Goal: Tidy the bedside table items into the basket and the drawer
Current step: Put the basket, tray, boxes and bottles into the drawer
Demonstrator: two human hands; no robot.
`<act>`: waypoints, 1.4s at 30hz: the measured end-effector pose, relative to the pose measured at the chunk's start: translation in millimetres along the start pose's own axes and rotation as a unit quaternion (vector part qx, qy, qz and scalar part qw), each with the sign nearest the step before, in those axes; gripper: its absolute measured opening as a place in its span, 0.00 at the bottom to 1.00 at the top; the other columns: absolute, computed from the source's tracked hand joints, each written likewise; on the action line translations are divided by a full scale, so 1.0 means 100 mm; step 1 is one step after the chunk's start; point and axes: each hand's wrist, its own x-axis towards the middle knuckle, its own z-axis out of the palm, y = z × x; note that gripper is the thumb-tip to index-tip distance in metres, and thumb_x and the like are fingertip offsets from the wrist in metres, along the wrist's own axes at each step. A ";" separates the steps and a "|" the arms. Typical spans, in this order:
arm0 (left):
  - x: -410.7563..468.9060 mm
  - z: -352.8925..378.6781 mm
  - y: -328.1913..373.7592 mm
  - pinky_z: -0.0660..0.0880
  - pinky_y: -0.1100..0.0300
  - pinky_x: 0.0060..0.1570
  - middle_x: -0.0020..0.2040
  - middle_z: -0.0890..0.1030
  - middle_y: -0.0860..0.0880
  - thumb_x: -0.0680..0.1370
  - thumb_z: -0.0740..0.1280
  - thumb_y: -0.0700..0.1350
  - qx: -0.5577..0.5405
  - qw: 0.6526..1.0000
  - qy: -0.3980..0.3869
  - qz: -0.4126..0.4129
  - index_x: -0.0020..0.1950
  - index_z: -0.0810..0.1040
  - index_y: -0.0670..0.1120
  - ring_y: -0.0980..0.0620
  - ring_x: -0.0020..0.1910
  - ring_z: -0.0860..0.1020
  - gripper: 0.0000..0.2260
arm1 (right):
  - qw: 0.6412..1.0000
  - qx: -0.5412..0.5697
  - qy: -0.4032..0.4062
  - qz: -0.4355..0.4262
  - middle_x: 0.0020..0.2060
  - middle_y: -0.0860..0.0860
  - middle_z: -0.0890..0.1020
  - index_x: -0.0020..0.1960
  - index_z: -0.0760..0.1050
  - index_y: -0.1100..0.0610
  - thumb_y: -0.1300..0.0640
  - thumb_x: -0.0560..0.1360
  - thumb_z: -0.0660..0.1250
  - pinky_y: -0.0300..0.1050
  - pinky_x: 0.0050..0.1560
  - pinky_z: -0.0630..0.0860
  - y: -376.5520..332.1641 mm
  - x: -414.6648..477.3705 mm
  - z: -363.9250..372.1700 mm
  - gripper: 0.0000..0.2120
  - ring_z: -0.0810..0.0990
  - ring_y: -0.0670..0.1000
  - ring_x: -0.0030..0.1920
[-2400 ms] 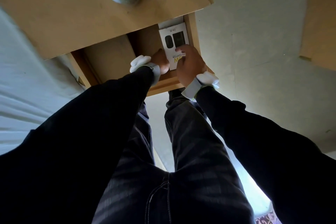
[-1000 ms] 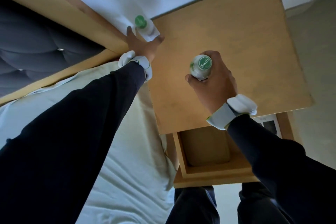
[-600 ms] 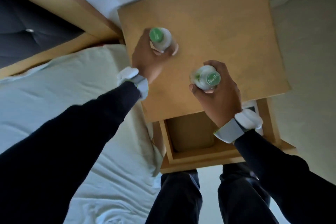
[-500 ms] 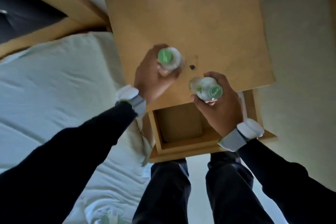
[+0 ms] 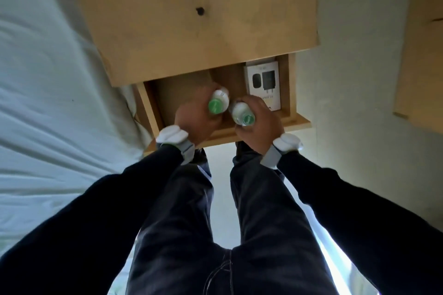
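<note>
Well, on the head view I see the left hand (image 5: 196, 118) curled round the left bottle (image 5: 218, 102) and the right hand (image 5: 260, 128) round the right bottle (image 5: 241, 114), the 2 close together over the open drawer (image 5: 296, 122), beside the white box (image 5: 263, 84). I judge them light, stiff, slick plastic; a mid-body grip suits best.

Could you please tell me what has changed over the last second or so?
The left hand and right hand each took hold of a green-capped bottle on the tabletop and carried them toward the person: the left bottle and right bottle are now held at the open drawer. The drawer stayed open, and the adapter box still lies at its right side.
</note>
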 end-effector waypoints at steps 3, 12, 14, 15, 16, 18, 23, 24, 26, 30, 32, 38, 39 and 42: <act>0.22 0.08 0.03 0.70 0.60 0.47 0.59 0.79 0.54 0.69 0.72 0.48 0.043 0.999 -0.024 0.005 0.66 0.71 0.57 0.47 0.55 0.79 0.26 | 0.999 -0.015 -0.040 0.006 0.59 0.43 0.77 0.65 0.67 0.43 0.54 0.67 0.71 0.48 0.51 0.79 0.11 0.16 0.07 0.29 0.79 0.49 0.54; 0.55 0.37 0.17 0.74 0.55 0.46 0.55 0.81 0.47 0.74 0.69 0.48 0.061 0.997 -0.033 0.030 0.64 0.73 0.50 0.42 0.50 0.80 0.19 | 0.992 -0.042 -0.103 0.060 0.65 0.48 0.75 0.68 0.65 0.47 0.52 0.70 0.71 0.45 0.56 0.72 0.47 0.46 0.13 0.29 0.77 0.56 0.61; 0.60 0.45 0.11 0.72 0.57 0.49 0.57 0.81 0.47 0.73 0.69 0.46 0.077 0.996 -0.035 0.010 0.66 0.72 0.52 0.42 0.54 0.79 0.21 | 0.991 -0.049 -0.111 0.056 0.68 0.48 0.73 0.70 0.64 0.47 0.52 0.71 0.72 0.46 0.59 0.72 0.50 0.49 0.14 0.30 0.76 0.57 0.63; 0.62 0.48 0.06 0.72 0.57 0.51 0.59 0.81 0.48 0.73 0.69 0.45 0.098 0.994 -0.042 -0.001 0.67 0.72 0.53 0.42 0.56 0.79 0.22 | 0.991 -0.056 -0.112 0.055 0.69 0.48 0.72 0.71 0.63 0.48 0.53 0.72 0.71 0.47 0.60 0.73 0.50 0.50 0.15 0.31 0.76 0.58 0.64; 0.65 0.51 0.00 0.72 0.57 0.53 0.60 0.80 0.49 0.72 0.69 0.44 0.117 0.992 -0.052 -0.012 0.67 0.72 0.54 0.43 0.57 0.79 0.23 | 0.990 -0.062 -0.112 0.056 0.70 0.49 0.71 0.72 0.62 0.48 0.53 0.72 0.71 0.48 0.60 0.73 0.50 0.50 0.17 0.31 0.75 0.58 0.64; 0.67 0.56 -0.11 0.71 0.59 0.54 0.62 0.79 0.50 0.71 0.70 0.44 0.139 0.987 -0.074 -0.034 0.67 0.72 0.57 0.43 0.59 0.78 0.25 | 0.990 -0.067 -0.110 0.063 0.71 0.50 0.69 0.72 0.62 0.49 0.55 0.73 0.71 0.49 0.61 0.72 0.50 0.51 0.23 0.31 0.75 0.59 0.64; 0.71 0.57 -0.18 0.73 0.56 0.55 0.66 0.77 0.48 0.70 0.71 0.44 0.190 0.974 -0.124 -0.018 0.71 0.68 0.57 0.41 0.61 0.77 0.30 | 0.985 -0.093 -0.120 0.079 0.71 0.52 0.69 0.73 0.62 0.51 0.56 0.74 0.70 0.53 0.60 0.74 0.50 0.54 0.29 0.30 0.76 0.61 0.62; 0.72 0.56 -0.17 0.73 0.55 0.54 0.66 0.76 0.48 0.70 0.71 0.45 0.209 0.969 -0.131 -0.011 0.71 0.68 0.57 0.41 0.61 0.77 0.30 | 0.984 -0.098 -0.124 0.081 0.71 0.52 0.68 0.73 0.61 0.51 0.55 0.75 0.69 0.53 0.60 0.75 0.50 0.54 0.29 0.30 0.77 0.61 0.62; 0.73 0.55 -0.14 0.74 0.54 0.52 0.65 0.76 0.47 0.71 0.70 0.45 0.230 0.963 -0.139 0.001 0.70 0.68 0.56 0.40 0.59 0.78 0.28 | 0.983 -0.097 -0.133 0.077 0.71 0.52 0.68 0.73 0.62 0.51 0.55 0.75 0.68 0.54 0.59 0.75 0.51 0.54 0.27 0.29 0.77 0.62 0.61; 0.68 0.51 -0.11 0.73 0.54 0.48 0.61 0.76 0.48 0.72 0.69 0.45 0.208 0.966 -0.150 0.018 0.65 0.69 0.56 0.40 0.55 0.78 0.23 | 0.988 -0.077 -0.122 0.059 0.70 0.52 0.69 0.72 0.63 0.50 0.56 0.75 0.67 0.51 0.58 0.75 0.50 0.46 0.20 0.27 0.77 0.60 0.61; 0.62 0.47 -0.14 0.75 0.53 0.50 0.62 0.76 0.49 0.70 0.70 0.46 0.178 0.972 -0.151 0.015 0.67 0.66 0.59 0.40 0.56 0.78 0.27 | 0.988 -0.085 -0.116 0.054 0.71 0.53 0.68 0.73 0.61 0.51 0.55 0.75 0.66 0.50 0.58 0.75 0.49 0.40 0.15 0.28 0.77 0.59 0.61; 0.31 0.32 -0.20 0.74 0.54 0.54 0.73 0.69 0.49 0.67 0.76 0.52 0.114 0.987 -0.111 0.032 0.76 0.61 0.52 0.41 0.57 0.78 0.41 | 0.992 -0.110 -0.062 0.017 0.66 0.55 0.71 0.70 0.64 0.56 0.50 0.73 0.68 0.47 0.47 0.75 0.55 0.11 0.01 0.28 0.80 0.56 0.50; 0.25 0.30 -0.23 0.74 0.54 0.53 0.73 0.68 0.49 0.68 0.76 0.54 0.108 0.987 -0.107 0.049 0.76 0.61 0.51 0.42 0.55 0.79 0.40 | 0.990 -0.130 -0.044 -0.003 0.61 0.56 0.74 0.65 0.67 0.58 0.50 0.72 0.69 0.46 0.45 0.74 0.56 0.04 -0.01 0.25 0.79 0.57 0.48; 0.06 0.29 -0.35 0.74 0.54 0.52 0.73 0.66 0.50 0.69 0.75 0.58 0.103 0.985 -0.113 0.075 0.74 0.62 0.50 0.43 0.55 0.78 0.39 | 0.978 -0.193 -0.036 -0.069 0.49 0.54 0.76 0.53 0.72 0.57 0.47 0.69 0.70 0.45 0.44 0.70 0.64 -0.10 -0.03 0.19 0.77 0.56 0.45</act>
